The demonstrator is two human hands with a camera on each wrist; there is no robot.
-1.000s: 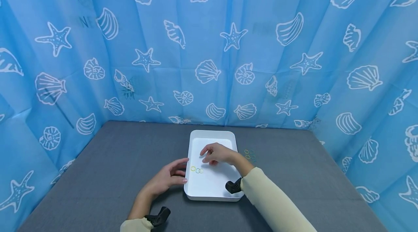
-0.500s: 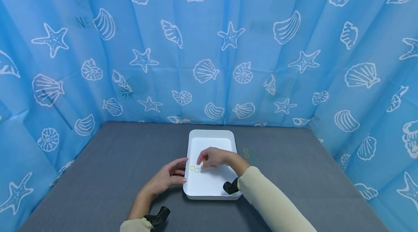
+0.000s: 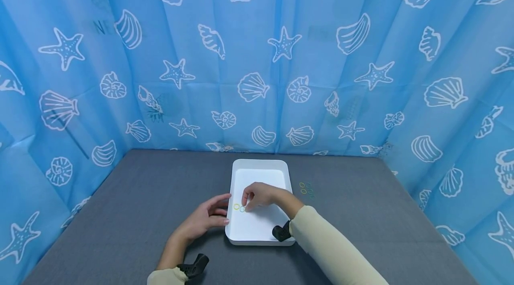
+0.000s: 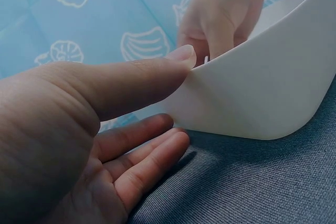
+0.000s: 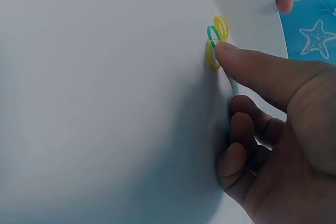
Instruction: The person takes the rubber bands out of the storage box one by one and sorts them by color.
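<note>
Right hand (image 3: 261, 196) down in the white tray (image 3: 257, 233), thumb tip at the small bands; left hand (image 3: 202, 219) at the tray's left side.
Right wrist view, upper right: lower yellow band (image 5: 209, 56) lies on the tray floor directly at the right thumb tip, which partly covers it; green band (image 5: 209, 31) overlaps just above, upper yellow band (image 5: 225, 28) beyond it, near the wall. Thumb extended, other visible fingers (image 5: 242, 129) curled below it; index tip seems hidden, so pinch or mere touch cannot be told. Left fingers loosely spread, thumb tip on the tray rim in the left wrist view. Head view, right of the tray: more bands (image 3: 304, 191), yellow and green-blue, grouped on the grey table (image 3: 361, 213).
</note>
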